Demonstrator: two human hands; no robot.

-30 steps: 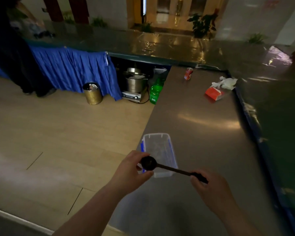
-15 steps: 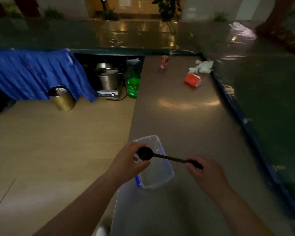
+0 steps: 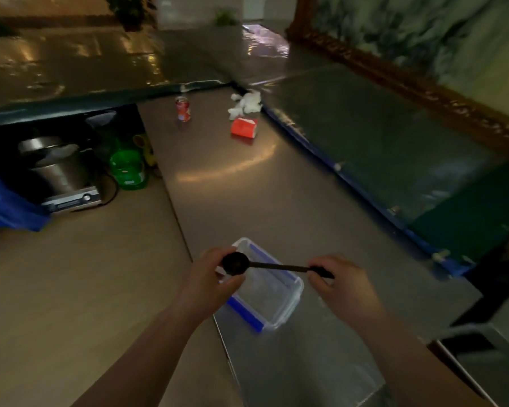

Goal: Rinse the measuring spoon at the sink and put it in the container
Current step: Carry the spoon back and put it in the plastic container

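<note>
Now that the measuring spoon (image 3: 235,263) has come over the clear container (image 3: 272,292) on the tabletop (image 3: 247,183), left hand (image 3: 209,277) fingers pinching bowl, right hand (image 3: 340,279) fingers closed on handle, drop-in looks next.

Dim, soft blur — glare streak on counter (image 3: 232,168), edges warped.

Two bare forearms, bare hands (image 3: 210,282), no sleeves

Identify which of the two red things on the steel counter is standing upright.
The red can, near the counter's far left edge, stands upright on its base. The red box, to its right beside the crumpled white tissue, lies flat.
</note>
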